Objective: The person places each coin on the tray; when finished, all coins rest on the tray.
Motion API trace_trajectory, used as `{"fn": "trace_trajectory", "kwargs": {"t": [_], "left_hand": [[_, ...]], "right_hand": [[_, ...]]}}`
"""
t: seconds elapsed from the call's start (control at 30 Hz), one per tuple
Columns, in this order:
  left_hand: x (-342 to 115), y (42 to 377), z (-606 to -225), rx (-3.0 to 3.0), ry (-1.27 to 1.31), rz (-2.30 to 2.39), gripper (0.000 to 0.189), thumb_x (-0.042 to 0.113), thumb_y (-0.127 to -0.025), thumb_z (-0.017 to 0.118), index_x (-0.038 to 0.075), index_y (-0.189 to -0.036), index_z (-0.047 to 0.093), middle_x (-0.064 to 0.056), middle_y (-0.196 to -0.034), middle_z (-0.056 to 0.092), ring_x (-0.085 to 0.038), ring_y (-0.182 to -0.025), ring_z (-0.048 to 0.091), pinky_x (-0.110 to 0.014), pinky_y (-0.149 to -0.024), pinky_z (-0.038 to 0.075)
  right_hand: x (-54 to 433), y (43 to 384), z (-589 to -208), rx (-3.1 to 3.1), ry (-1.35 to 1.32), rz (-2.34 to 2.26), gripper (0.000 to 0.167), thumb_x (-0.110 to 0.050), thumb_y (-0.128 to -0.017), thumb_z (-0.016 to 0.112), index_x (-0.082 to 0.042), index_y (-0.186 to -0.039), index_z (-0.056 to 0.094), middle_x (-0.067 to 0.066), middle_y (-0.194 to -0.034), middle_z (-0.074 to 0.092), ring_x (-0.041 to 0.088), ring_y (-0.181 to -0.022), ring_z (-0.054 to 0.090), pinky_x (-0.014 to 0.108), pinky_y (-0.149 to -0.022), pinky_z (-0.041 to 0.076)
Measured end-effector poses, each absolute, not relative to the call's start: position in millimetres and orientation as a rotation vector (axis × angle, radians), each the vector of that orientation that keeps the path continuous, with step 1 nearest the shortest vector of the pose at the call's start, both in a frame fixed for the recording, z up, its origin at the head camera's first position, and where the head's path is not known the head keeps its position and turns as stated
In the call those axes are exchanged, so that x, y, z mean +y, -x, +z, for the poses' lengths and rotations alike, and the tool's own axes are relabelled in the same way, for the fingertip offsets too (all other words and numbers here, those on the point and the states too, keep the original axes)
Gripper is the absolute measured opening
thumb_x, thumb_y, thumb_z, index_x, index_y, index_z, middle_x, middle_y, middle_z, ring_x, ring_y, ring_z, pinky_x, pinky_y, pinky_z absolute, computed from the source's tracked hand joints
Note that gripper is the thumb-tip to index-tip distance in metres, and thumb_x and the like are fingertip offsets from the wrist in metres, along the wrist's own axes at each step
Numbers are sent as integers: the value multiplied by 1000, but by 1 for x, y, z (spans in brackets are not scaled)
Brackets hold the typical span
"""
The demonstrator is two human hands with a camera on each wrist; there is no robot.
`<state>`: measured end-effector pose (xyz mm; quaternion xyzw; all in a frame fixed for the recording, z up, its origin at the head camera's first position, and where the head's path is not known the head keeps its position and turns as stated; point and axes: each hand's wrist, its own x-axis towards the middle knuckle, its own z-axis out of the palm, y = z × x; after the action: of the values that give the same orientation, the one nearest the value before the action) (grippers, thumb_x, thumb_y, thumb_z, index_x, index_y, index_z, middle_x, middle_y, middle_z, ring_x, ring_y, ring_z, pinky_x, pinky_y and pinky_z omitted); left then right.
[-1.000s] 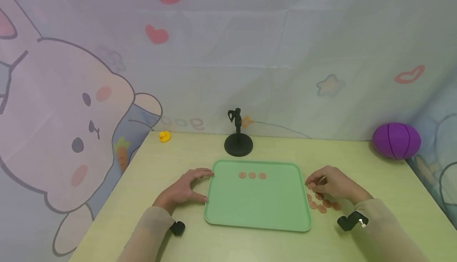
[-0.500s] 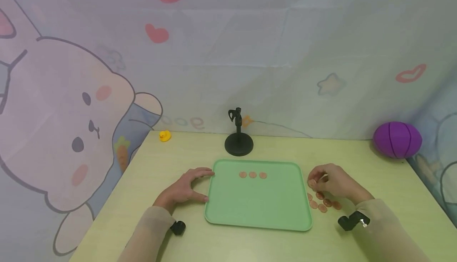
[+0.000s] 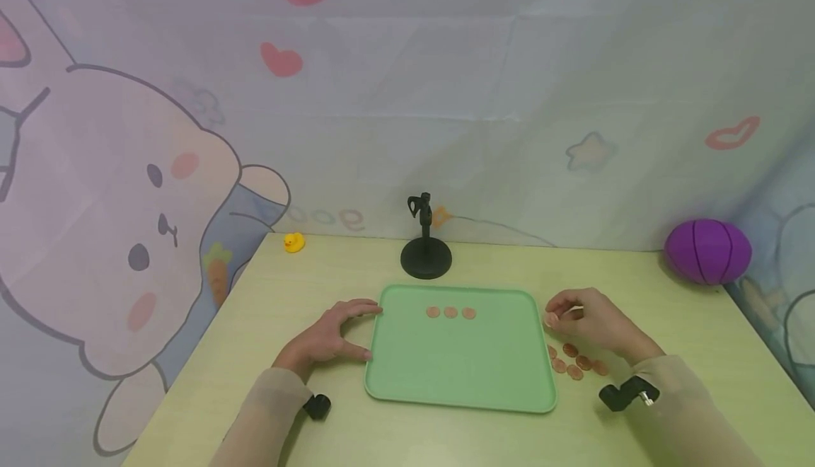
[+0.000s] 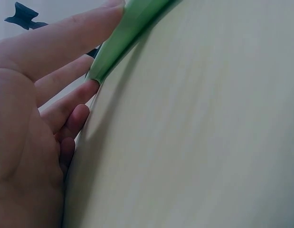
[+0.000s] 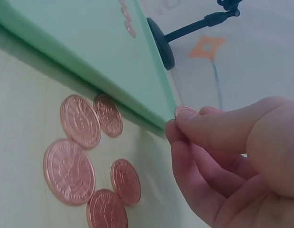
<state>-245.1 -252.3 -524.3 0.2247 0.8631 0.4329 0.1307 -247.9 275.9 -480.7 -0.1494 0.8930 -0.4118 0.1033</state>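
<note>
My right hand [image 3: 595, 322] grasps one round copper-coloured metal coin [image 3: 551, 320], pinched between thumb and fingertips. This coin is just beside the right rim of the shallow, rectangular green tray [image 3: 458, 361]; I cannot tell whether it touches the rim. My left hand [image 3: 327, 336] is unclenched, fingers extended, with thumb and fingertips touching the tray's left rim.

Markings: the loose copper-coloured coins [image 3: 575, 373] carry raised relief designs; any lettering on them is too small to read. The pale cloth backdrop [image 3: 407, 64] bears faint printed letters, approximately "oog", partly indistinct.

Tray contents: three flat copper-coloured coins [image 3: 451, 313], spaced apart in one row near the far edge. Outside the tray, six loose coins lie clustered beside its right rim, below my right hand.

Surroundings: the tray rests on a pale yellow-green table [image 3: 496, 439]. Behind it stands a black stand with a round base [image 3: 425, 258]. A small yellow duck figure [image 3: 293, 243] sits at the far left corner; a purple ball with dark seams [image 3: 708, 251], at the far right.
</note>
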Motion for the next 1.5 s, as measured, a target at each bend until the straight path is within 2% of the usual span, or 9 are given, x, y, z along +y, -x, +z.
{"fn": "trace_trajectory", "kwargs": {"t": [0.17,0.37,0.53,0.73,0.9,1.03,1.27,1.5], "left_hand": [[-252,246,-526,2511,-668,1259,80,34,-75,95,26,-147,62,-2,-162,45,-34,-151,31,-68,-121,21],[-252,246,-525,2533,-671,1241,79,35,-76,95,26,-147,62,-3,-161,46,-35,-150,32,-68,-121,23],[-251,246,-524,2519,-660,1248,79,34,-76,95,27,-148,61,-2,-162,45,-34,-150,32,-66,-122,23],[-251,246,-524,2511,-644,1251,80,34,-75,96,28,-147,61,-1,-162,45,-32,-151,31,-65,-122,22],[-250,245,-523,2507,-637,1266,79,32,-75,96,28,-146,62,-1,-162,46,-32,-151,31,-65,-122,22],[-250,246,-524,2507,-654,1278,78,29,-76,95,25,-146,62,-4,-161,46,-34,-150,32,-68,-121,22],[-250,246,-525,2522,-655,1254,79,33,-76,95,27,-147,62,-2,-162,45,-34,-151,32,-67,-122,22],[-251,245,-525,2528,-665,1254,79,34,-76,95,27,-147,62,-3,-162,46,-35,-150,32,-68,-121,22]], "right_hand": [[271,248,-478,2618,446,-1257,29,-29,-98,77,-8,-117,74,5,-108,73,20,-101,71,27,-89,56],[261,249,-477,2506,424,-1360,38,-30,-97,79,-5,-125,73,8,-112,74,21,-100,73,29,-87,58],[251,251,-479,2483,454,-1390,41,-31,-96,79,-5,-127,74,7,-114,75,20,-99,73,28,-87,58],[235,252,-480,2453,508,-1384,42,-32,-97,78,-5,-128,74,7,-117,74,19,-108,73,26,-90,57],[217,252,-479,2379,544,-1419,41,-27,-97,79,-2,-129,73,11,-124,73,22,-112,73,34,-95,56],[203,253,-480,2363,581,-1406,41,-26,-97,79,-1,-130,73,11,-127,73,22,-108,74,41,-96,56],[178,254,-485,2347,676,-1379,33,-22,-96,80,-1,-121,77,10,-117,77,19,-96,76,31,-88,58],[154,253,-488,2379,781,-1343,34,-21,-95,80,1,-120,77,15,-122,75,18,-98,76,27,-86,59]]}}
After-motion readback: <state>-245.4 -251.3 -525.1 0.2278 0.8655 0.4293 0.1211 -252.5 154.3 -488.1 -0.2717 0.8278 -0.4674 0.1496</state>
